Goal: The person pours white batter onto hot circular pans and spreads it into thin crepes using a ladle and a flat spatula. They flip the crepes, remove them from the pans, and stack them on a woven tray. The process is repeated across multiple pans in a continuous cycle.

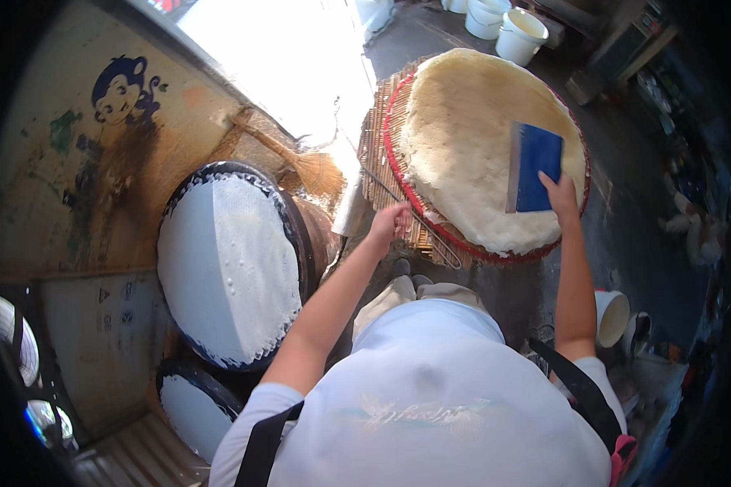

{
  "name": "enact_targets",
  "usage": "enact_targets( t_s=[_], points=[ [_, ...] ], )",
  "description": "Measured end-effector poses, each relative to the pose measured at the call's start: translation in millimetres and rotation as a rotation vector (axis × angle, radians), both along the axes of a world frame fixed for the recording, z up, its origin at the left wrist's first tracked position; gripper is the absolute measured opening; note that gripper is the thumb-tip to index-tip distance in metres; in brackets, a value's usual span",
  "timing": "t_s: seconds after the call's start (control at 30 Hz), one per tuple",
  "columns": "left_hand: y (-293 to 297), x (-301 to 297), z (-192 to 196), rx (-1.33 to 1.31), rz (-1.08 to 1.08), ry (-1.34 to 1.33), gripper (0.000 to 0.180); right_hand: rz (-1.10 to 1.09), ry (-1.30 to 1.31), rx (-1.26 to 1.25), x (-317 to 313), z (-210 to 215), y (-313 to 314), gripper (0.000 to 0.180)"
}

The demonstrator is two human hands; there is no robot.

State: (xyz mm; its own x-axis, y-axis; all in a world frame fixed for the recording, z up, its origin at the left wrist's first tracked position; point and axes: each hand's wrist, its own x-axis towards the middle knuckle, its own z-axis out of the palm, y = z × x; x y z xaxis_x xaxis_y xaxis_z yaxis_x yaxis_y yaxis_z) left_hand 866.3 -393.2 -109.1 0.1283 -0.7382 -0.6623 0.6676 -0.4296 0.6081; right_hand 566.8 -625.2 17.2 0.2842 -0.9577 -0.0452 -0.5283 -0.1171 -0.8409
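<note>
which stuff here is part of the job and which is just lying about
In the job:
- blue flat tool, held in the right hand
- pale round slab under it
- red rim around the slab
- reed mat beneath

Apparently lying about:
- straw broom
- white bucket
- large vat, link unclear

From my end of the feed I count two hands at the one pale round slab [455,154]: one left hand [391,224] by its near-left edge, one right hand [562,195] over it with one blue scraper [536,162]. Left of the slab are two black-rimmed vats [304,243] and one straw broom [320,172]; beyond it, three white buckets [518,40] (one cut off by my view).
</note>
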Motion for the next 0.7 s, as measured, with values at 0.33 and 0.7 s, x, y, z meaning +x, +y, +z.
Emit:
enact_targets(
  t_s=[0.33,0.7],
  points=[
    [-125.8,17.6,-29.2,0.217,0.057,-0.263,0.015,-0.751,-0.329,0.245,-164.7,-20.8,177.7,0.042],
    [-140.5,3.6,-44.2,0.270,0.217,-0.629,0.012,-1.008,-0.814,0.453,-219.0,-46.7,162.1,0.046]
  ],
)
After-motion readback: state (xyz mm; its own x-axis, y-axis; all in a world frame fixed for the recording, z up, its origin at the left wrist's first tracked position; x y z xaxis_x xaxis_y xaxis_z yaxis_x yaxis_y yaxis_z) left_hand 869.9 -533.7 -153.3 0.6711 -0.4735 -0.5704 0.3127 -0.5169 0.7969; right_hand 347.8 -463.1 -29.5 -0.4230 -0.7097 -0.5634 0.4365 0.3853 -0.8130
